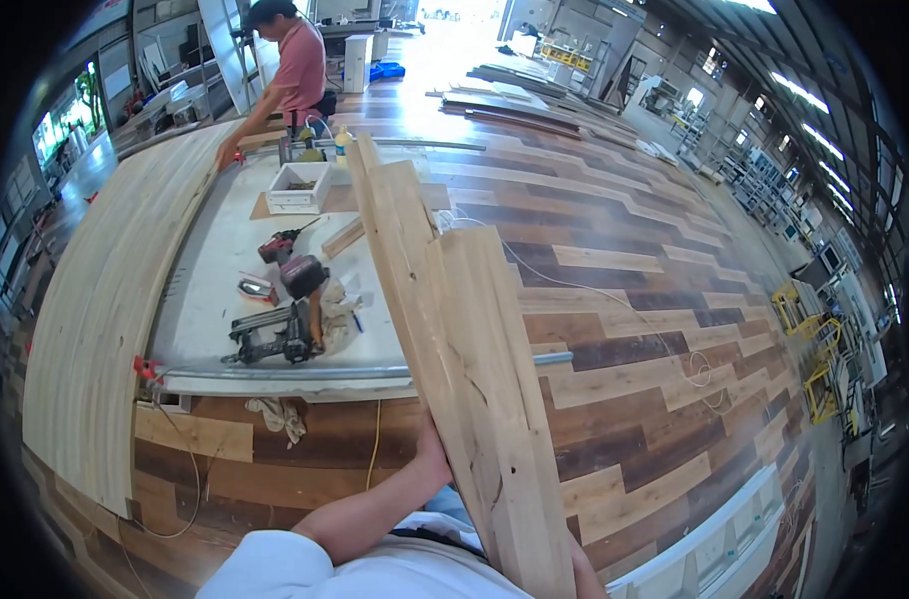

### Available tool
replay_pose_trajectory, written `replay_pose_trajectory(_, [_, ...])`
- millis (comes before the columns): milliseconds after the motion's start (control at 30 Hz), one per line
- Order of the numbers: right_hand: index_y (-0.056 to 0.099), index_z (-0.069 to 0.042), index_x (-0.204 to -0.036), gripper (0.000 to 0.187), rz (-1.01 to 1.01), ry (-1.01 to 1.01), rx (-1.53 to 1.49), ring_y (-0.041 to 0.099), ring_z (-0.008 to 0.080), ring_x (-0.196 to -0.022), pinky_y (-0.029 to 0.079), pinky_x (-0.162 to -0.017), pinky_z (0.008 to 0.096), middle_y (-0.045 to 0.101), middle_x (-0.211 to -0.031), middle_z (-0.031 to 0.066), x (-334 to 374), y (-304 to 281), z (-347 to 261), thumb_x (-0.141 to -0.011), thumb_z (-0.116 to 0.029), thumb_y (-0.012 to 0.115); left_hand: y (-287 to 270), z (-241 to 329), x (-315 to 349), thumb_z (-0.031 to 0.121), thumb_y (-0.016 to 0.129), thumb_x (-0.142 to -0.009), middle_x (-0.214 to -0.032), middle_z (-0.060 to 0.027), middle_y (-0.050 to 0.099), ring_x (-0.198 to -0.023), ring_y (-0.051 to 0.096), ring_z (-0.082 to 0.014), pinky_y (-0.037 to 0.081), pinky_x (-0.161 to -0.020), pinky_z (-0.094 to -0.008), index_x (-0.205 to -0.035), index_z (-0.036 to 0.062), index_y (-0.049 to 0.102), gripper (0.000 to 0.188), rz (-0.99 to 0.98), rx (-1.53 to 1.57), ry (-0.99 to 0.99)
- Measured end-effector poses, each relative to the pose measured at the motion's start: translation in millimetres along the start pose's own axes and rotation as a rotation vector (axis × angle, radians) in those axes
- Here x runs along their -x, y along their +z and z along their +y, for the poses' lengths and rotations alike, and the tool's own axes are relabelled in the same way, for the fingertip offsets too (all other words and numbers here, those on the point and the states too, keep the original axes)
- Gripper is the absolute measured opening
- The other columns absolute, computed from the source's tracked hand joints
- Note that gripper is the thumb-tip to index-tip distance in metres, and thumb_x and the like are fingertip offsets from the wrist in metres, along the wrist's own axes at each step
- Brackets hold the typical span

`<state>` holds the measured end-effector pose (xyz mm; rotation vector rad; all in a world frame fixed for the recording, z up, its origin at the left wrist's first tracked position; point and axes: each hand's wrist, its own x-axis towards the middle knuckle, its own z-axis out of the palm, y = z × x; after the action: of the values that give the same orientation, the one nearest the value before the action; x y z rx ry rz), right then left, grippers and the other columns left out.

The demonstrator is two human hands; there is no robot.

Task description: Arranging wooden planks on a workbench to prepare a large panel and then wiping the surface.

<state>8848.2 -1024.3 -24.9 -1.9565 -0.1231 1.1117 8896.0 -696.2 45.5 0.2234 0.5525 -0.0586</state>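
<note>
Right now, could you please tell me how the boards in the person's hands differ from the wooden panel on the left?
The boards are narrow with staggered far ends; the wooden panel is broad. The boards are held up, while the wooden panel lies along the white table. Both are pale wood.

- The left forearm (369,514) is bare below a short white sleeve (270,564), slanting up and to the right from the lower edge, elbow bent and held out to the side
- The left hand (431,445) is raised ahead of the waist, pointing upward past the wrist, its fingers hidden
- The right forearm (587,574) shows as a short bare strip at the lower edge, angled up and inward; the right hand is hidden
</note>
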Motion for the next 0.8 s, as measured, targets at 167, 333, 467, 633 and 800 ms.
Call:
replay_pose_trajectory(167, [0.059,-0.002,-0.108,0.038,0.001,0.004,-0.005,0.059,0.0206,-0.094,0.045,-0.082,0.0338,0.064,-0.104,0.0148,-82,-62,-39,-0.087,-0.033,0.053,40,33,-83,0.063,0.032,-0.085,-0.129,-0.0106,0.051,-0.116,0.049,-0.0302,0.039,-0.099,-0.0471,-0.132,0.0118,0.045,0.07,0.025,-0.016,0.034])
replay_pose_trajectory(333, [0.059,-0.001,-0.107,0.038,0.012,0.018,-0.007,0.059,0.0206,-0.093,0.046,-0.082,0.0338,0.064,-0.103,0.0148,-152,-102,-74,-0.087,-0.033,0.054,72,67,-145,0.061,0.03,-0.086,-0.127,-0.0101,0.053,-0.115,0.05,-0.0295,0.039,-0.099,-0.0455,-0.13,0.0123,0.046,0.068,0.055,-0.013,-0.043])
replay_pose_trajectory(467, [0.059,-0.001,-0.106,0.037,0.015,0.035,-0.031,0.059,0.0206,-0.093,0.046,-0.081,0.0338,0.064,-0.103,0.0148,-200,-102,-96,-0.086,-0.033,0.054,60,97,-188,0.06,0.03,-0.086,-0.123,-0.0098,0.055,-0.112,0.051,-0.029,0.04,-0.098,-0.045,-0.127,0.012,0.049,0.065,0.091,0.045,-0.064])
replay_pose_trajectory(633, [0.059,-0.001,-0.105,0.037,0.055,0.065,-0.063,0.059,0.0205,-0.092,0.046,-0.081,0.0338,0.064,-0.102,0.0148,-246,-107,-113,-0.086,-0.032,0.055,73,136,-217,0.051,0.031,-0.086,-0.118,-0.0109,0.058,-0.106,0.056,-0.0279,0.045,-0.092,-0.0446,-0.122,0.0096,0.051,0.058,0.22,0.061,-0.077])
replay_pose_trajectory(800, [0.06,-0.001,-0.104,0.037,0.061,0.097,-0.098,0.059,0.0205,-0.091,0.046,-0.08,0.0338,0.064,-0.101,0.0148,-278,-92,-119,-0.086,-0.032,0.055,55,175,-254,0.05,0.031,-0.087,-0.116,-0.0111,0.059,-0.104,0.057,-0.0262,0.046,-0.092,-0.0427,-0.121,0.0084,0.052,0.058,0.234,-0.001,-0.049])
